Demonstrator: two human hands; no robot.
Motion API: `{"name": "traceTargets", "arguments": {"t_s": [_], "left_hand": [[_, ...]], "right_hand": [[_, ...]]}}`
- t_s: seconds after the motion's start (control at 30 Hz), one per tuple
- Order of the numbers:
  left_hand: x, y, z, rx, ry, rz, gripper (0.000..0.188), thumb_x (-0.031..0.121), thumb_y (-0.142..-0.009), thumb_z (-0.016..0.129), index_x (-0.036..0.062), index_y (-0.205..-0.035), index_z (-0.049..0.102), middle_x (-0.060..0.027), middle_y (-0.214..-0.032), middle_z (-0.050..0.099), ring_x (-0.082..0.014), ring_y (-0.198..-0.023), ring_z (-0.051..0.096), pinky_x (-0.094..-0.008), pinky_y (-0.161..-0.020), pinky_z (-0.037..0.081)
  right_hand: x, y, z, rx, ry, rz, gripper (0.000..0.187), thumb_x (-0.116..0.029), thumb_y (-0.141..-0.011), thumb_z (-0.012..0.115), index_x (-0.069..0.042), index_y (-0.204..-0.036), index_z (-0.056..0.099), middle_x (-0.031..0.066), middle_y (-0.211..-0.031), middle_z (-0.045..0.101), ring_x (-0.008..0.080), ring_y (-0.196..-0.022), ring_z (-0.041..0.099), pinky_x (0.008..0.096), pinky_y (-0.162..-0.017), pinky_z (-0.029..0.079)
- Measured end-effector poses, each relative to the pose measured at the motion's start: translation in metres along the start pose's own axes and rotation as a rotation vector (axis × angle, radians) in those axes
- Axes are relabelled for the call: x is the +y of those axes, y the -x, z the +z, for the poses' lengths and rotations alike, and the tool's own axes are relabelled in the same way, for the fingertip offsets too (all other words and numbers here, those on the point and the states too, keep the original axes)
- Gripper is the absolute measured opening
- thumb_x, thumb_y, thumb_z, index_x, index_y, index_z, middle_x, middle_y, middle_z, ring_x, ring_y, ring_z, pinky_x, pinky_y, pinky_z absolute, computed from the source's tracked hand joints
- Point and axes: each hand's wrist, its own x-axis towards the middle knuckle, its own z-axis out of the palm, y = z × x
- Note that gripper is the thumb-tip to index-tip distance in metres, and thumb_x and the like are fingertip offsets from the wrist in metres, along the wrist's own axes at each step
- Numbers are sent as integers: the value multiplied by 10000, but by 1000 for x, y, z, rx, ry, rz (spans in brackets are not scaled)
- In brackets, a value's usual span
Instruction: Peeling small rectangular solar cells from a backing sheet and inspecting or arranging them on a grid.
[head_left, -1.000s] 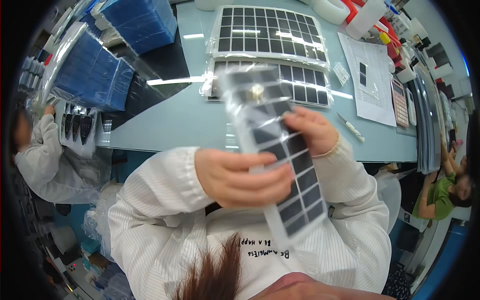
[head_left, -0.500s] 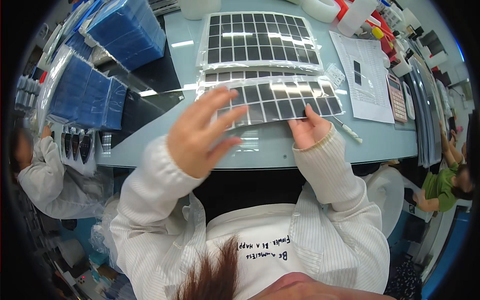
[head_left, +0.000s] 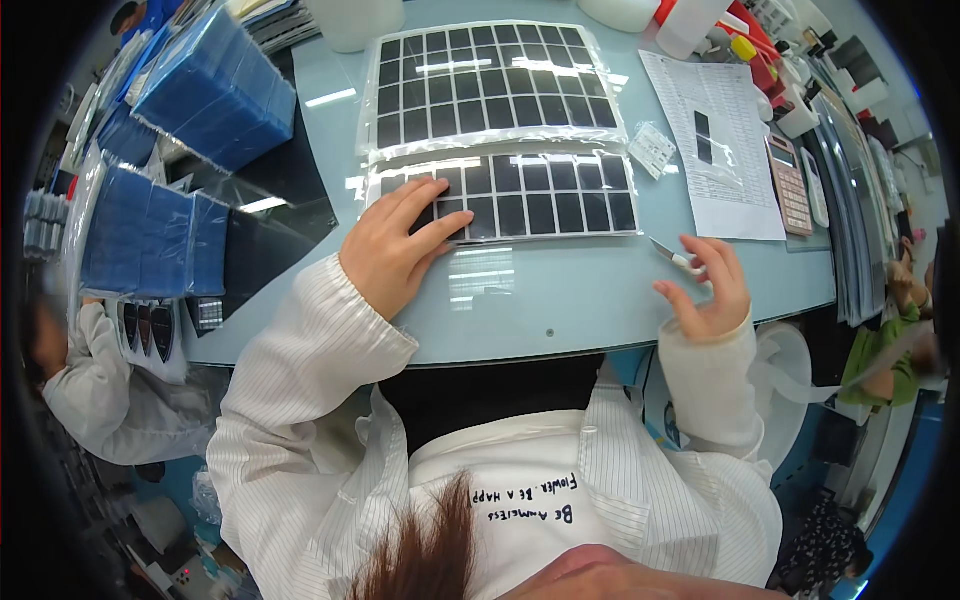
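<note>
My left hand (head_left: 395, 240) lies with spread fingers on the left part of a clear-covered sheet of dark rectangular pieces (head_left: 540, 205), which rests flat on the table. Just beyond that sheet is a larger sheet of the same dark rectangles in rows (head_left: 495, 88), also under shiny film. My right hand (head_left: 712, 290) is off the sheets at the right, thumb and fingers apart. A slim white-handled tool with a thin pointed tip (head_left: 680, 261) lies between its fingers and the sheet's corner; part of its handle is hidden behind the fingers.
Blue wrapped stacks (head_left: 150, 235) stand at the left beside a black sheet (head_left: 285, 205). To the right lie a small clear packet (head_left: 653, 150), a printed paper (head_left: 740, 205) and a pink calculator (head_left: 790, 190). A bottle (head_left: 690, 28) stands at the back. A co-worker's sleeve (head_left: 95, 345) is at far left.
The near sheet, lifted and tilted in my right hand before, now lies flat. My right hand has let go and moved right to the white-handled tool. My left hand has come down onto the sheet.
</note>
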Motion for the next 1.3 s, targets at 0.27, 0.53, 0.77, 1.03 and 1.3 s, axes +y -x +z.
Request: {"name": "traceTargets", "arguments": {"t_s": [0.27,0.53,0.77,1.03,1.3], "left_hand": [[-28,-44,-19,-10,70,15,474,216,-819,729,93,-1255,590,-157,-1350,516,-353,-1244,491,-413,-1028,428],[-66,-60,2,-15,-352,-61,350,170,-883,659,157,-1231,624,-111,-1260,611,-286,-1203,553,-396,-988,483],[-58,-46,-18,366,-365,138,267,-15,-812,668,85,-1058,695,-99,-1025,713,-279,-953,690,-374,-819,577],[77,56,-68,127,-268,322,188,59,-844,634,10,-1017,690,-160,-950,708,-283,-930,697,-403,-870,540],[88,137,-18,21,-129,211,175,103,-795,685,18,-946,717,-185,-1028,695,-301,-1028,670,-413,-903,519]], "right_hand": [[42,12,4,181,392,-162,220,-26,-753,729,32,-957,671,105,-894,596,227,-726,587,288,-628,490],[44,13,-4,205,430,-271,157,52,-773,655,43,-930,647,130,-871,614,240,-721,613,290,-619,502],[47,14,-3,306,31,-6,131,30,-873,593,40,-1002,619,98,-870,656,145,-704,621,248,-643,509],[25,19,-5,407,-495,77,190,-92,-978,517,28,-1111,578,120,-946,672,160,-765,645,273,-678,515],[-25,-8,21,-104,-102,-411,216,132,-825,525,20,-987,613,188,-1100,663,313,-1073,620,332,-884,499]]}}
